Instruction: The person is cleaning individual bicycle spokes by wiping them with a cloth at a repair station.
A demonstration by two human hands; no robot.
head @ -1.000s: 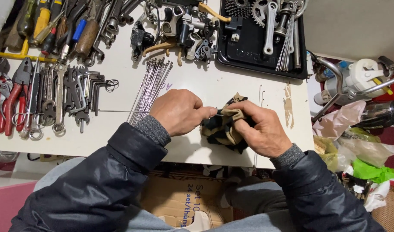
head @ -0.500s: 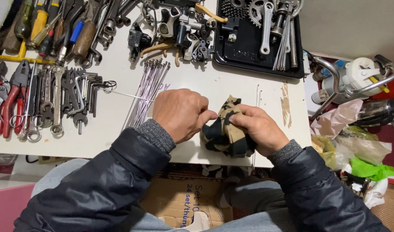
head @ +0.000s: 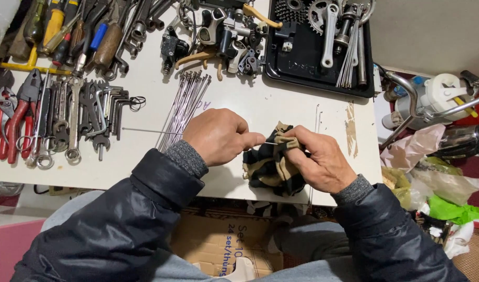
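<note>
Over the table edge, left hand (head: 218, 137) pinches spoke (head: 145, 130), fingers curled.

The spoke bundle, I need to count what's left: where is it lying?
In the head view the spoke bundle lies on the white table, just beyond the left hand, right of the hex keys.

Pliers (head: 14, 117), wrenches (head: 67, 120) (laid flat), black tray (head: 281, 68).

Spoke (head: 145, 130) middle behind left hand (head: 218, 136)
</note>
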